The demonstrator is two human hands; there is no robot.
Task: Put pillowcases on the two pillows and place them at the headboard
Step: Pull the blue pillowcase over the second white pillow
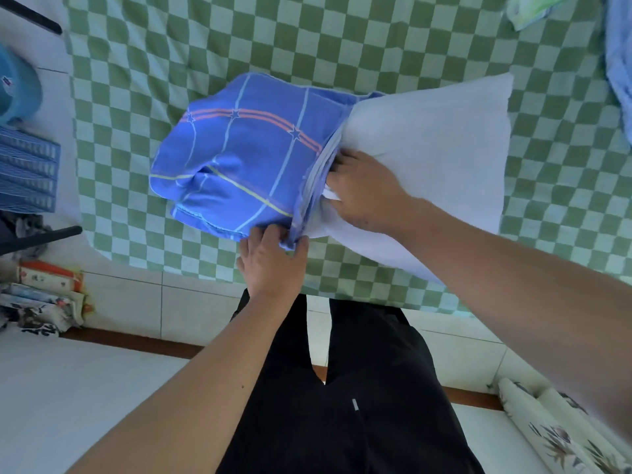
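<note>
A white pillow (437,155) lies across the bed, its left end inside a blue pillowcase (246,155) with orange stripes, stars and pale lines. My left hand (270,261) pinches the near corner of the pillowcase's open edge. My right hand (366,189) lies on the pillow at the opening, its fingertips tucked under the pillowcase's edge. The pillow's right half sticks out bare.
The bed has a green-and-white checked sheet (136,107). Blue fabric (619,70) lies at the right edge and a greenish bundle (530,8) at the top right. Blue baskets (27,172) and stacked papers (44,295) stand at the left. Floral bedding (561,432) sits at the lower right.
</note>
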